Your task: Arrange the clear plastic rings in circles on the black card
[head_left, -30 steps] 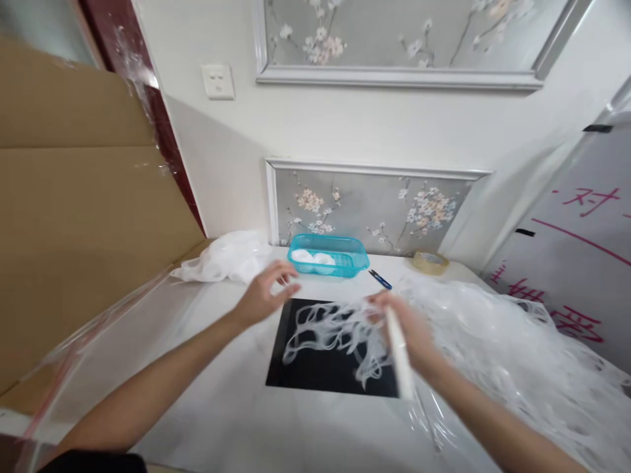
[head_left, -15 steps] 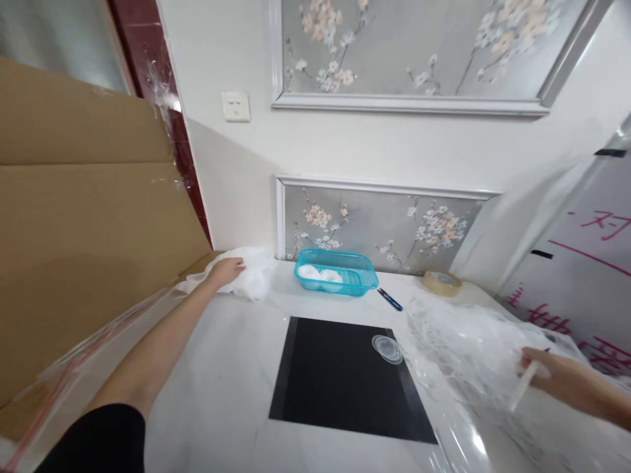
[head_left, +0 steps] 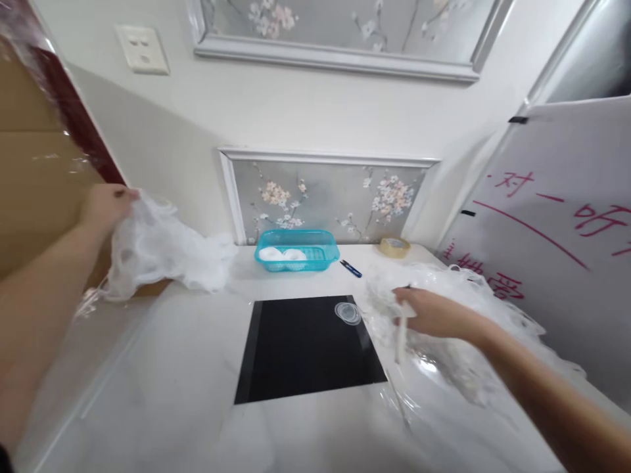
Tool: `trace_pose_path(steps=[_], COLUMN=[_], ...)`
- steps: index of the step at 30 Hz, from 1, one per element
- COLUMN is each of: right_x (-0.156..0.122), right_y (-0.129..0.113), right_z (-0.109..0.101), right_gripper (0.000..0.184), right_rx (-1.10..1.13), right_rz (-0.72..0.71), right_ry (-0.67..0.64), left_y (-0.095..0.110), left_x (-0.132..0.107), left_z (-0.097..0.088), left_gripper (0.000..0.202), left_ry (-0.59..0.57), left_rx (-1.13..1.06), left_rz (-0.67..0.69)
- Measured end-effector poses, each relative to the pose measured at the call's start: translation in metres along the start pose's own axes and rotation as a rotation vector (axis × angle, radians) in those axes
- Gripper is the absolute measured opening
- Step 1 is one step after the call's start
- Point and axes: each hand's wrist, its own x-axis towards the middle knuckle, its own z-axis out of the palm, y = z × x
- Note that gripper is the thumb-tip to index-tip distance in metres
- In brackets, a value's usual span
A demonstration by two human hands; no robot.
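My left hand [head_left: 109, 207] pinches a corner of a white gauzy, net-like bundle [head_left: 158, 246] and holds it up; the bundle's right end still rests on the table by the wall. On the right, my right hand [head_left: 426, 312] is closed around a thin white stick-like piece [head_left: 401, 335], its kind unclear. This hand is over a heap of clear, stringy plastic material [head_left: 458, 282]. Between the hands lies a black square sheet [head_left: 308, 351] with a few clear round rings or discs [head_left: 348, 313] at its upper right corner.
A turquoise plastic basket [head_left: 323, 259] with white round pieces [head_left: 280, 255] stands against the wall. Blue thread snips [head_left: 351, 268] and a tape roll [head_left: 394, 247] lie to its right. Cardboard [head_left: 34, 177] stands at left, a whiteboard [head_left: 557, 190] at right.
My left hand has lifted the gauzy bundle up and to the left. My right hand has come inward toward the black sheet with the white piece. The view has turned right.
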Motion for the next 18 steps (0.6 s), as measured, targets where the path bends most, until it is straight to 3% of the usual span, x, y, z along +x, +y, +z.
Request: trace_pose_path(steps=[4, 8, 10, 12, 15, 18], right_x=[0.042, 0.072, 0.078, 0.080, 0.070, 0.036], right_y=[-0.035, -0.042, -0.043, -0.037, -0.004, 0.053], right_z=[0.059, 0.097, 0.100, 0.090, 0.052, 0.002], right_gripper=[0.029, 0.010, 0.017, 0.021, 0.021, 0.021], right_rx=[-0.025, 0.061, 0.074, 0.072, 0.020, -0.077], right_rz=[-0.117, -0.163, -0.187, -0.183, -0.024, 0.259], right_ry=[0.044, 0.036, 0.030, 0.033, 0.123, 0.401], left_y=[0.024, 0.044, 0.058, 0.074, 0.100, 0.123], left_x=[0.008, 0.018, 0.018, 0.012, -0.004, -0.022], left_z=[-0.013, -0.033, -0.047, -0.060, -0.078, -0.090], left_gripper=[0.032, 0.029, 0.031, 0.032, 0.027, 0.020], left_ry=[0.187, 0.127, 0.130, 0.128, 0.097, -0.030], left_rx=[-0.077, -0.138, -0.147, -0.173, -0.235, -0.335], left_rz=[0.028, 0.139, 0.168, 0.198, 0.228, 0.231])
